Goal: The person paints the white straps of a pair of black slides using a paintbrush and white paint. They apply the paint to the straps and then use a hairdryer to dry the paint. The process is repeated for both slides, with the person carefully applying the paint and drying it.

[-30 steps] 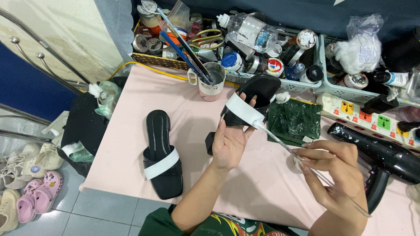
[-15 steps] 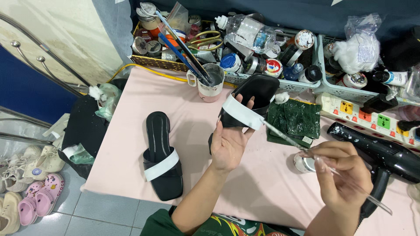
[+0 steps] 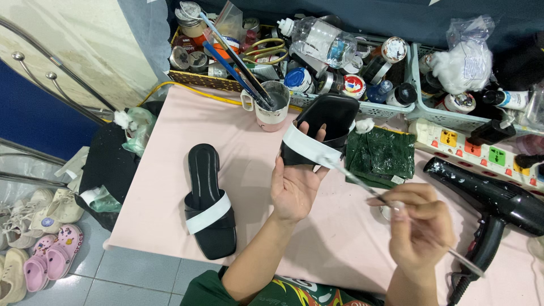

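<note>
My left hand [image 3: 296,186] holds a black sandal with a white strap [image 3: 319,131] up over the pink table [image 3: 170,170], thumb on the strap. My right hand [image 3: 418,224] pinches a thin clear stick [image 3: 362,184] whose tip touches the strap's lower edge. The matching sandal [image 3: 208,201] lies flat on the table to the left. Under my right hand a small white cup [image 3: 386,212] is mostly hidden.
A black hair dryer [image 3: 493,198] lies at the right, a power strip [image 3: 481,150] behind it. A green cloth [image 3: 381,156] lies mid-table. A mug with brushes [image 3: 271,105] and baskets [image 3: 317,101] of bottles line the back. Shoes [image 3: 34,249] sit on the floor left.
My right hand has moved left and up with the stick, bringing its tip onto the white strap. My left hand has kept the sandal nearly still.
</note>
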